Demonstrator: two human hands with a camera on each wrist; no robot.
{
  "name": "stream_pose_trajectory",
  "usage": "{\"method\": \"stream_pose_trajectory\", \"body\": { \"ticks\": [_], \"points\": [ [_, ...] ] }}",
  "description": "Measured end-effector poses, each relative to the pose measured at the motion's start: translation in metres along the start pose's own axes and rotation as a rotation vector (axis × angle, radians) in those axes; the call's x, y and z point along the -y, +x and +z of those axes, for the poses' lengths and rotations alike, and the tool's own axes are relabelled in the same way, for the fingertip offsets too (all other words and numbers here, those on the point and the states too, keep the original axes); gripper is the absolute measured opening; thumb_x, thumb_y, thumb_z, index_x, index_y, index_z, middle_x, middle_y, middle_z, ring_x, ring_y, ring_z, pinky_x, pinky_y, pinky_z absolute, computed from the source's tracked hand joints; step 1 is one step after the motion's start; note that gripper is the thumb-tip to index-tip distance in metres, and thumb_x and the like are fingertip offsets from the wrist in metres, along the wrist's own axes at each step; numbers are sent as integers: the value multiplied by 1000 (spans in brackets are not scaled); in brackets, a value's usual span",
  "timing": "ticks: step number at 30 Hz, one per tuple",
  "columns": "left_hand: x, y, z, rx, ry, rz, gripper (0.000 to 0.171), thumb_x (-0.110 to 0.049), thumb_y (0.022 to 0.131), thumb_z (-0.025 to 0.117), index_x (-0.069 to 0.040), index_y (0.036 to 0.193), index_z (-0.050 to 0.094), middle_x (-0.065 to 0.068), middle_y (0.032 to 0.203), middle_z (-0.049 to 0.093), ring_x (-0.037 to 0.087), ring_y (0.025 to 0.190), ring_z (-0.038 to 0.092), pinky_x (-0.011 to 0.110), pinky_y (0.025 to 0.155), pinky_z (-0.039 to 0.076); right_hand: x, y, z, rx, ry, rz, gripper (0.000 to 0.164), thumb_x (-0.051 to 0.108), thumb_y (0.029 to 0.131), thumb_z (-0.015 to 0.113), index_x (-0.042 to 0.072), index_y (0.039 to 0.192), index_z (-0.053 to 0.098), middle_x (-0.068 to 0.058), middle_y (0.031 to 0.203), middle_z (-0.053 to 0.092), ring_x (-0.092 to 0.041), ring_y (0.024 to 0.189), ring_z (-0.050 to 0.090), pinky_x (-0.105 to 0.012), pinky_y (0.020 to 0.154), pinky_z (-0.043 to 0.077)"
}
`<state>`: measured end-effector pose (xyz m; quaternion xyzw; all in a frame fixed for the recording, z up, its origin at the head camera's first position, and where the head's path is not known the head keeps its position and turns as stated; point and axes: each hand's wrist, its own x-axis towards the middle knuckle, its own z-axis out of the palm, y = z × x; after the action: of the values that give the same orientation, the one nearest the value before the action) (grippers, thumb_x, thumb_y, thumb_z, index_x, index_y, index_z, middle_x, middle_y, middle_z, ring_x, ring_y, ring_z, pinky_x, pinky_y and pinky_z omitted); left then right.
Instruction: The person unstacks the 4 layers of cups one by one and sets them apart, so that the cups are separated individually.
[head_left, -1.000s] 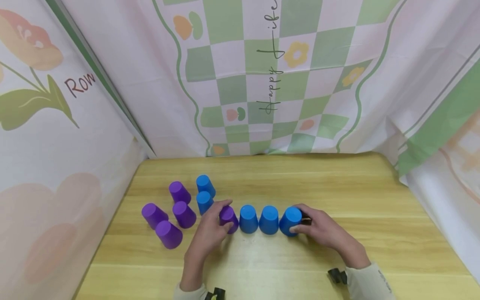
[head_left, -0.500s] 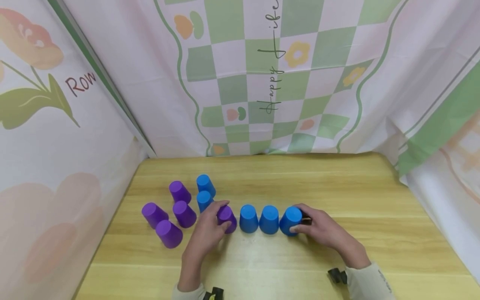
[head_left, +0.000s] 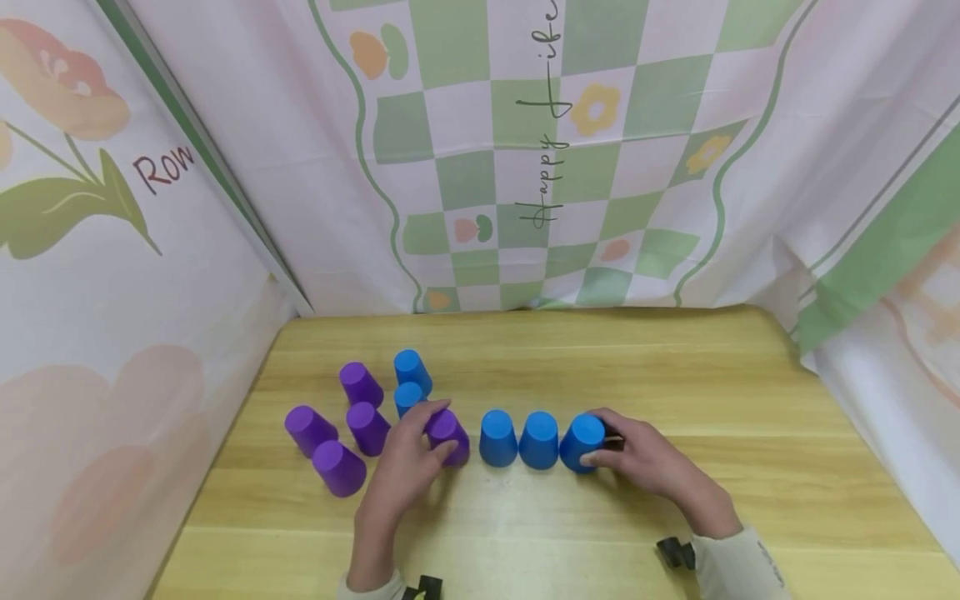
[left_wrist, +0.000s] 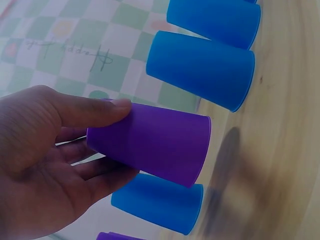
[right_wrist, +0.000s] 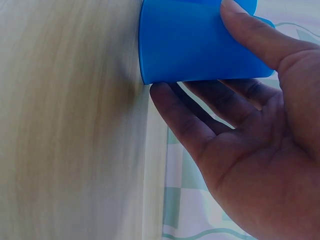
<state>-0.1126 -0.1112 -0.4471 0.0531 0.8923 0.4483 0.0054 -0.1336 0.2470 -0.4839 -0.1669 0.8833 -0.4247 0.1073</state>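
Low in the frame, across a wood-grained surface [head_left: 562, 533], the left hand [head_left: 405, 462] curls round a smooth, tapered purple cup [head_left: 452, 432] and the right hand [head_left: 647, 458] pinches a flat-based blue cup [head_left: 580, 440].

Crowded left, roomier right

Right of the right hand [head_left: 641, 457], a hand could pass over the table [head_left: 795, 467]. Three close-set blue cups [head_left: 538, 442] block the middle, a narrow gap from the purple cup [head_left: 451, 430] in the left hand [head_left: 408, 458]. Four more purple cups [head_left: 339, 470] crowd the left.
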Motion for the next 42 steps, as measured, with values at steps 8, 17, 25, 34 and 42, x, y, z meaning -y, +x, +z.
{"method": "stream_pose_trajectory", "body": {
  "ticks": [8,17,25,34,42],
  "points": [
    [-1,-4,-9,-19,-7,-15,58,-8,93,79,-11,148,59,13,150,59,35,137,58,56,114,50,0,-1,0,3,1,0,47,32,96,78,13,136,62,-8,125,71,-31,118,67,-55,100,59],
    [-2,-9,-16,-43,-6,-14,60,-9,91,82,-12,147,60,11,149,61,33,136,60,55,114,50,0,-1,0,4,7,1,47,32,96,78,13,136,62,-8,126,71,-32,119,67,-56,101,59],
    [-3,-12,-21,-51,-11,-26,58,-10,91,82,-12,145,61,11,142,65,33,132,63,55,112,52,0,-1,0,-2,4,0,46,31,96,78,12,135,63,-9,125,72,-33,118,67,-56,101,59],
    [3,-14,-28,-76,-10,-51,59,-12,91,83,-13,145,61,12,145,63,35,133,62,56,114,50,1,-1,-1,2,2,2,47,32,96,78,12,136,62,-9,126,71,-33,118,67,-55,100,59],
    [4,-15,-31,-86,-22,-63,61,-11,89,84,-8,145,60,18,149,59,38,135,60,54,114,50,1,0,0,4,4,8,46,32,97,78,13,135,62,-8,125,71,-32,118,67,-56,101,59]
  ]
}}
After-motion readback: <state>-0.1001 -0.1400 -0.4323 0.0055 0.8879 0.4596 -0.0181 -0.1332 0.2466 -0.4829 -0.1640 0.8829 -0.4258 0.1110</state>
